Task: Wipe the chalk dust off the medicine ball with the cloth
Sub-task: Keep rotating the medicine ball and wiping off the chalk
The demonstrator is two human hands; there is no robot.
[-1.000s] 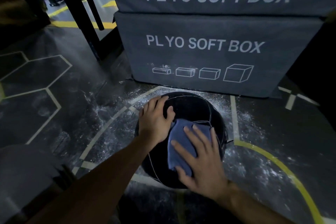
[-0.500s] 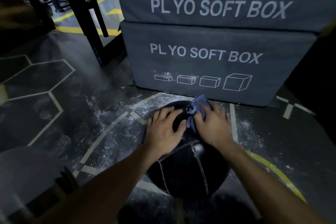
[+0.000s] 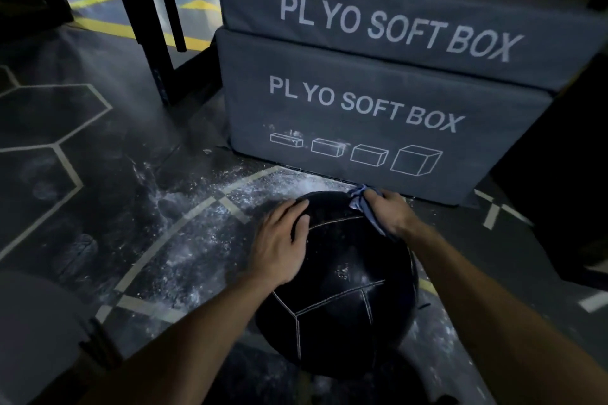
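single head view, looking forward and down, close over medicine ball (image 3: 342, 289) on floor (image 3: 98, 194).

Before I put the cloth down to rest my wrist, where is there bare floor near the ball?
Left of the medicine ball, the floor toward the hexagon lines is open but chalk-dusted. The strip between the ball and the lower plyo box is tight, with the right hand and cloth there.

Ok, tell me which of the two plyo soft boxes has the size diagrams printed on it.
The lower plyo soft box, the one on the floor just behind the medicine ball. The upper box stacked on it shows lettering only.
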